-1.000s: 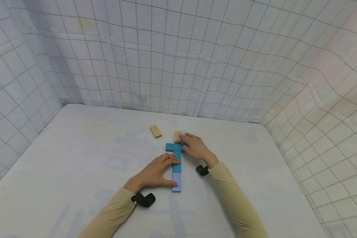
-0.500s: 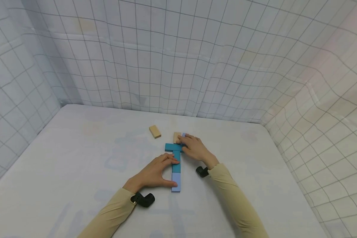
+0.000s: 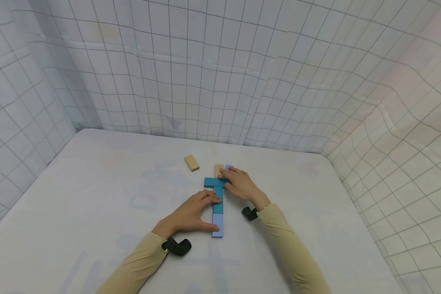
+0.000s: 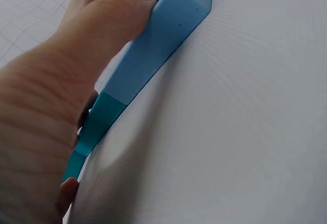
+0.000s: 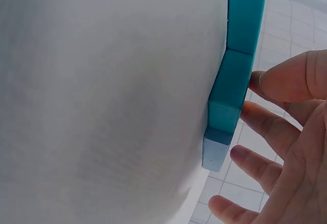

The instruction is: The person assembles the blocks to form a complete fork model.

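Several blocks lie flat on the table in a T. Its stem has a light blue block (image 3: 218, 221) at the near end and a teal block (image 3: 218, 208) beyond it. Another teal block (image 3: 210, 182) lies crosswise at the top. Past it stand a wooden block (image 3: 218, 168) and a second light blue block (image 5: 216, 155), side by side. My left hand (image 3: 188, 212) rests along the stem, thumb on the near light blue block, fingers spread on the teal one. My right hand (image 3: 242, 184) lies over the crosswise block's right end, fingertips touching the far blocks.
A loose wooden block (image 3: 192, 163) lies behind and left of the T. White sheets with a grid pattern (image 3: 213, 81) hang around the back and sides of the white table (image 3: 95, 196).
Beneath my right fingers, the far wooden block has slid slightly nearer to the crosswise teal block. My left hand stays in place.
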Tool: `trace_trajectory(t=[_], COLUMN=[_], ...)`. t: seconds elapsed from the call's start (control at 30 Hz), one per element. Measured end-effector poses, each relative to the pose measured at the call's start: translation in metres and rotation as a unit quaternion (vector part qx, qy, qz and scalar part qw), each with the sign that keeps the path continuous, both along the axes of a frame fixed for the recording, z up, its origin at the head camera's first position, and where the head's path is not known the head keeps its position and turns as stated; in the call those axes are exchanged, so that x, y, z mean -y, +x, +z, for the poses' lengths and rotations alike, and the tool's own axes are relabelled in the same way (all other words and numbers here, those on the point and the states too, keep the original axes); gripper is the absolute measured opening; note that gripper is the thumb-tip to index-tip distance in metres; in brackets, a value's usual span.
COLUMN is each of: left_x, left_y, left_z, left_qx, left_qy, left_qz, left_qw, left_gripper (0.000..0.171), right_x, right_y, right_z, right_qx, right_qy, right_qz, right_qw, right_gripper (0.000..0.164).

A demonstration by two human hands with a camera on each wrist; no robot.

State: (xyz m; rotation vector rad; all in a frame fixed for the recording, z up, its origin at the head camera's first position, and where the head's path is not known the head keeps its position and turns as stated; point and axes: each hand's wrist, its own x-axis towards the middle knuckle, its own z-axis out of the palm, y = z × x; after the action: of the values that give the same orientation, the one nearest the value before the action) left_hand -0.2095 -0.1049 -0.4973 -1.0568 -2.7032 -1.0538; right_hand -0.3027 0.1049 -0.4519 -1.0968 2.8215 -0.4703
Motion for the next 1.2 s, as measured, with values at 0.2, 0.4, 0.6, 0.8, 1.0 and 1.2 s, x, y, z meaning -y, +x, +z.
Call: trace_trajectory(t=[0.2, 0.4, 0.6, 0.8, 1.0, 1.2], left_x=[-0.0004, 0.0000, 0.0007, 0.0007, 0.0002, 0.0001], left_y=[-0.0003, -0.0003, 0.0000, 0.0004, 0.0007, 0.0013], left_z=[-0.0008, -0.0008, -0.0010, -0.0010, -0.0004, 0.0001], left_qx=[0.004, 0.004, 0.002, 0.007, 0.008, 0.006], left_qy=[-0.002, -0.001, -0.004, -0.007, -0.005, -0.004], left_qz=[0.002, 0.002, 0.002, 0.004, 0.003, 0.002], left_qw=[1.0000, 1.0000, 1.0000, 0.9999, 1.0000, 1.0000], left_gripper=[0.076, 0.076, 0.076, 0.076, 0.077, 0.076], right_x=[-0.0004, 0.0000, 0.0006, 0.0006, -0.0002, -0.0013], right_y=[0.0005, 0.0020, 0.0029, 0.0046, 0.0056, 0.0054], right_z=[-0.0005, -0.0001, 0.0008, 0.0024, 0.0019, 0.0013], right_qx=[-0.010, -0.014, -0.043, -0.058, -0.060, -0.056], right_qy=[0.005, 0.004, 0.011, 0.008, 0.000, -0.008], right_qz=[0.002, 0.009, 0.023, 0.032, 0.041, 0.050], right_qw=[1.000, 1.000, 0.999, 0.998, 0.997, 0.997], right_gripper=[0.036, 0.035, 0.036, 0.033, 0.030, 0.029])
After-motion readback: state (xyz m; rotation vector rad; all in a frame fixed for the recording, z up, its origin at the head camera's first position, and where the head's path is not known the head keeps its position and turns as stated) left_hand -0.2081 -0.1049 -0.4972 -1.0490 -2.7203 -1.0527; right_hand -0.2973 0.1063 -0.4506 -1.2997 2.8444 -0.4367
